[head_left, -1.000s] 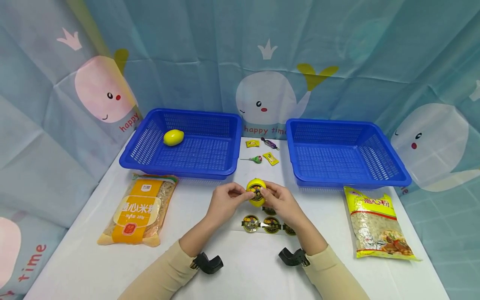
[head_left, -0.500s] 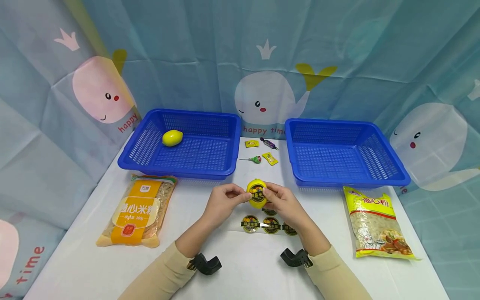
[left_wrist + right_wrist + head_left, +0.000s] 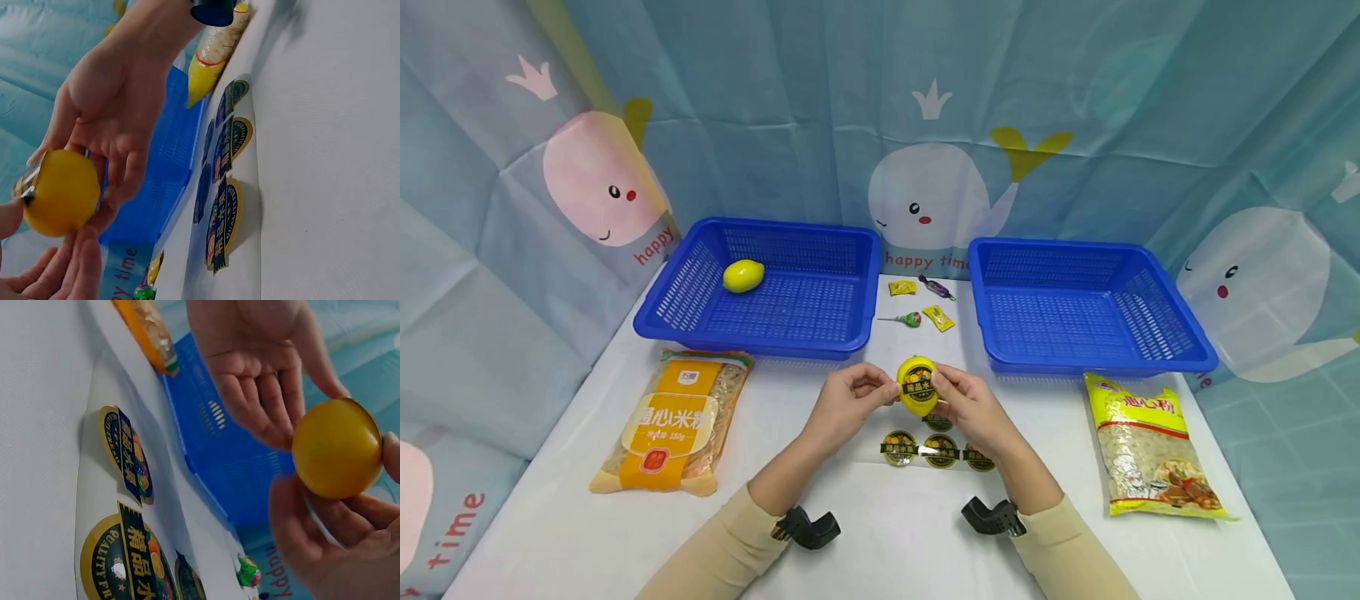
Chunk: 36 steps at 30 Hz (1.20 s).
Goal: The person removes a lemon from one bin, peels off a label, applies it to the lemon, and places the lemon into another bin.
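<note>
Lemon (image 3: 917,388) at frame centre, above sticker sheet (image 3: 936,450), held between both hands. Left hand (image 3: 848,403) pinches its left end; right hand (image 3: 970,406) curls round its right side, thumb on sticker (image 3: 917,386). Best: steady lemon, smooth sticker from middle outward, no creases

A yellow lemon (image 3: 337,449) sits at the right of the view, held above a blue basket (image 3: 234,459). The right hand (image 3: 325,544) cups the lemon from below, fingers curled against it. The left hand (image 3: 265,369) comes in from above the lemon, its fingertips touching the lemon's left side. Below and left of the lemon lies a white sticker sheet (image 3: 109,494) carrying round black-and-gold stickers (image 3: 125,453). Above the sheet, an orange packet (image 3: 147,331) lies next to the basket. A green lollipop (image 3: 248,573) lies under the lemon.
</note>
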Tool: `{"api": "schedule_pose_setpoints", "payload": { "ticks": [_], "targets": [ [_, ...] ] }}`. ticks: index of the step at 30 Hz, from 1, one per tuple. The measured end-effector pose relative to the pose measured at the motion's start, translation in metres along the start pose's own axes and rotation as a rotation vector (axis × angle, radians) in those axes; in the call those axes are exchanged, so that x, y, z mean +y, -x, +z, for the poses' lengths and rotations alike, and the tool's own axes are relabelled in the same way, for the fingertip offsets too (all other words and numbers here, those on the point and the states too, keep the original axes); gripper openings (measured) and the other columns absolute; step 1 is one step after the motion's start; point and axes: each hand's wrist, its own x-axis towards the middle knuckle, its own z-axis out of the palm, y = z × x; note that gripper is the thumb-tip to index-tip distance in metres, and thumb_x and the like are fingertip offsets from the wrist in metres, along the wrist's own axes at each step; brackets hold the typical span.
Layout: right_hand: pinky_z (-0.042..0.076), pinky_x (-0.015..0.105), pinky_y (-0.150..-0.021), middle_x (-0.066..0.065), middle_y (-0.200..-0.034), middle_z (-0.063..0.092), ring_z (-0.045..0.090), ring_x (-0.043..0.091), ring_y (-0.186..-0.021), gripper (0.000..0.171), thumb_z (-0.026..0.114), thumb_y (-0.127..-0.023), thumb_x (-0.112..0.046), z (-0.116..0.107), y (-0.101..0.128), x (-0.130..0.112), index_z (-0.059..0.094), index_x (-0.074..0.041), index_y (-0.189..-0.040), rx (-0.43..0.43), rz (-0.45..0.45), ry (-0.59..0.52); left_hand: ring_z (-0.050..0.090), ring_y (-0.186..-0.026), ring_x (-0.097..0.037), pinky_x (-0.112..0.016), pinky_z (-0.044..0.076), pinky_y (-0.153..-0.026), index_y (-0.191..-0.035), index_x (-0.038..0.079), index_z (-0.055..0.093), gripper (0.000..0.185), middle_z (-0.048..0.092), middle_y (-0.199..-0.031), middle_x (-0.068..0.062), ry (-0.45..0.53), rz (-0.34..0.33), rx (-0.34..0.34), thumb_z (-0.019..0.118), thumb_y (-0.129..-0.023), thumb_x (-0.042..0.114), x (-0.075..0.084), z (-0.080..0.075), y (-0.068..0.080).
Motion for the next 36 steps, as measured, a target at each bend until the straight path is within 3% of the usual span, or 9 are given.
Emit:
{"api": "schedule_pose_setpoints", "payload": {
  "ticks": [3, 7, 16, 20, 23, 25, 30, 36],
  "targets": [
    [0.057, 0.029, -0.092, 0.024, -0.134, 0.06, 0.066, 0.011, -0.107, 0.053, 0.049, -0.108, -0.032, 0.003, 0.001, -0.003, 0.045, 0.003, -0.147, 0.039, -0.022, 0.078, 0.073, -0.093, -0.034, -0.038, 0.061, -0.085, -0.117, 0.003, 0.067, 0.035, 0.074, -0.098, -0.01, -0.063, 0.052, -0.006, 0.072, -0.095, 0.029, 0.001, 0.004, 0.002],
    [0.056, 0.025, -0.09, 0.02, -0.129, 0.066, 0.067, 0.013, -0.106, 0.047, 0.054, -0.106, -0.029, 0.007, 0.001, -0.004, 0.052, -0.001, -0.144, 0.078, -0.035, 0.153, 0.074, -0.09, -0.02, -0.025, 0.06, -0.078, -0.126, 0.003, 0.066, 0.049, 0.076, -0.1, -0.008, -0.183, 0.11, 0.011, 0.073, -0.093, 0.038, 0.004, 0.011, 0.006],
    [0.055, 0.025, -0.095, 0.016, -0.133, 0.065, 0.065, 0.025, -0.118, 0.047, 0.053, -0.106, -0.032, 0.012, 0.004, -0.004, 0.055, -0.002, -0.142, 0.071, -0.048, 0.219, 0.073, -0.081, -0.013, -0.023, 0.06, -0.071, -0.119, 0.004, 0.071, 0.044, 0.077, -0.093, -0.006, -0.236, 0.144, 0.029, 0.075, -0.091, 0.038, 0.008, 0.015, 0.008],
    [0.056, 0.034, -0.096, 0.015, -0.135, 0.064, 0.064, 0.026, -0.118, 0.046, 0.044, -0.109, -0.033, 0.008, 0.006, -0.006, 0.053, -0.005, -0.145, 0.048, -0.071, 0.283, 0.074, -0.082, -0.014, -0.023, 0.06, -0.072, -0.118, 0.003, 0.071, 0.045, 0.078, -0.094, -0.007, -0.209, 0.126, 0.017, 0.076, -0.091, 0.039, 0.007, 0.014, 0.008],
    [0.056, 0.045, -0.096, 0.016, -0.136, 0.063, 0.063, 0.029, -0.118, 0.044, 0.037, -0.111, -0.029, 0.001, 0.006, -0.008, 0.052, -0.004, -0.145, 0.039, -0.133, 0.31, 0.075, -0.085, -0.016, -0.026, 0.061, -0.075, -0.12, 0.004, 0.071, 0.046, 0.078, -0.096, -0.008, -0.178, 0.104, 0.009, 0.076, -0.09, 0.038, 0.005, 0.013, 0.008],
    [0.056, 0.046, -0.094, 0.016, -0.137, 0.063, 0.062, 0.031, -0.119, 0.042, 0.037, -0.111, -0.026, -0.005, 0.007, -0.01, 0.053, -0.005, -0.144, 0.056, -0.175, 0.317, 0.075, -0.088, -0.017, -0.028, 0.061, -0.078, -0.121, 0.004, 0.07, 0.047, 0.078, -0.097, -0.008, -0.163, 0.089, -0.001, 0.076, -0.091, 0.039, 0.004, 0.012, 0.008],
    [0.058, 0.034, -0.09, 0.018, -0.135, 0.064, 0.065, 0.029, -0.118, 0.038, 0.044, -0.109, -0.02, -0.023, 0.015, -0.024, 0.055, -0.005, -0.142, 0.111, -0.234, 0.324, 0.074, -0.089, -0.016, -0.029, 0.06, -0.081, -0.123, 0.003, 0.068, 0.049, 0.077, -0.1, -0.007, -0.169, 0.076, -0.028, 0.075, -0.091, 0.039, 0.003, 0.011, 0.008],
    [0.059, 0.027, -0.087, 0.026, -0.132, 0.063, 0.068, 0.019, -0.114, 0.038, 0.049, -0.107, -0.016, -0.061, 0.029, -0.044, 0.054, 0.002, -0.141, 0.245, -0.291, 0.314, 0.072, -0.088, -0.013, -0.027, 0.059, -0.08, -0.124, 0.004, 0.068, 0.049, 0.077, -0.099, -0.004, -0.182, 0.068, -0.027, 0.077, -0.09, 0.039, 0.004, 0.011, 0.008]
  ]
}}
